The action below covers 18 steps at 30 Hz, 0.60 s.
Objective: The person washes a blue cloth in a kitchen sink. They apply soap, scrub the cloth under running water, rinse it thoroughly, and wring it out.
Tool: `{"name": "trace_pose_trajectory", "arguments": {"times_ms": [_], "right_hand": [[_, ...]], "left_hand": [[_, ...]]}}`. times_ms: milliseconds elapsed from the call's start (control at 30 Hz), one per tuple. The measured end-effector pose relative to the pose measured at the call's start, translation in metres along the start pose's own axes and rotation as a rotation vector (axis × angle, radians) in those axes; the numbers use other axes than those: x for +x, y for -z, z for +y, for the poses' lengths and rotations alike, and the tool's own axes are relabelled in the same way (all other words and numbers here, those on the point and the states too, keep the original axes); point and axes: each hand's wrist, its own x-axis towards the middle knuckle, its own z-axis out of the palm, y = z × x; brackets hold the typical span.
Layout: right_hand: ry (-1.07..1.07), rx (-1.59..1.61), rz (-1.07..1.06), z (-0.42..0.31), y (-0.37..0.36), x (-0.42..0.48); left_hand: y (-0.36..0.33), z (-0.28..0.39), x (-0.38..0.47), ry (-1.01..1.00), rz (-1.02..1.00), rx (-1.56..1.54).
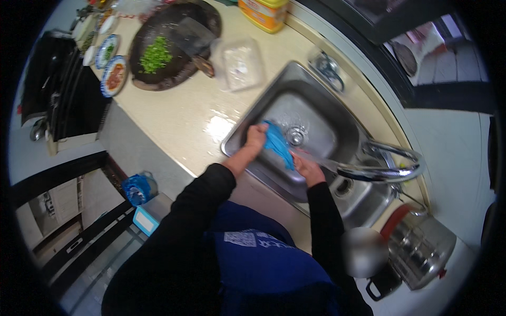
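A wet-looking blue cloth is stretched between my two hands, over the basin of a stainless steel sink. My left hand grips its upper left end. At its lower right end, my right hand has hold of it, fingers partly hidden by the water. From the chrome faucet a stream of water runs onto the cloth beside my right hand. The round drain strainer shows just beyond the cloth.
Left of the sink, a dark round cutting board bears chopped greens and a cleaver. A clear plastic container stands beside it. Blue-rimmed plates line the counter's left side. A large metal pot is at the right.
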Motion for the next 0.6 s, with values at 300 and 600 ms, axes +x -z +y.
{"name": "trace_pose_trajectory", "arguments": {"times_ms": [300, 600], "right_hand": [[-0.064, 0.648, 0.422, 0.009, -0.052, 0.041], [-0.151, 0.684, 0.236, -0.002, -0.096, 0.035]], "left_hand": [[-0.041, 0.057, -0.078, -0.034, -0.267, 0.114], [-0.044, 0.076, -0.062, -0.352, -0.289, 0.609]]}}
